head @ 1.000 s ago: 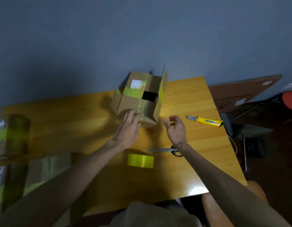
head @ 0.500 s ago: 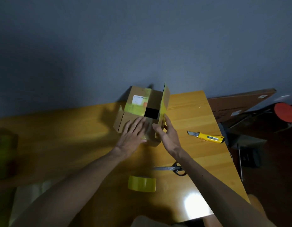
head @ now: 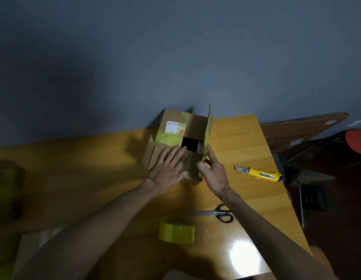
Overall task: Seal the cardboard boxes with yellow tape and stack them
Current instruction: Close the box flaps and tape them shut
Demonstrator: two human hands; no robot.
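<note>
A brown cardboard box (head: 176, 130) with old yellow tape and a white label stands at the far middle of the wooden table (head: 74, 168), its flaps open. My left hand (head: 169, 168) lies flat on the near folded flap, fingers spread. My right hand (head: 213, 168) pinches the lower edge of the upright right flap (head: 208, 136). A roll of yellow tape (head: 176, 232) lies on the table near me, apart from both hands.
Scissors (head: 218, 213) lie right of the tape roll. A yellow utility knife (head: 259, 173) rests near the table's right edge. Blurred taped boxes (head: 7, 188) stand at the far left. Dark clutter and a brown board (head: 301, 130) lie beyond the right edge.
Both hands moved forward onto the box; the left flattened on the near flap and the right took hold of the upright right flap. The view tilted up.
</note>
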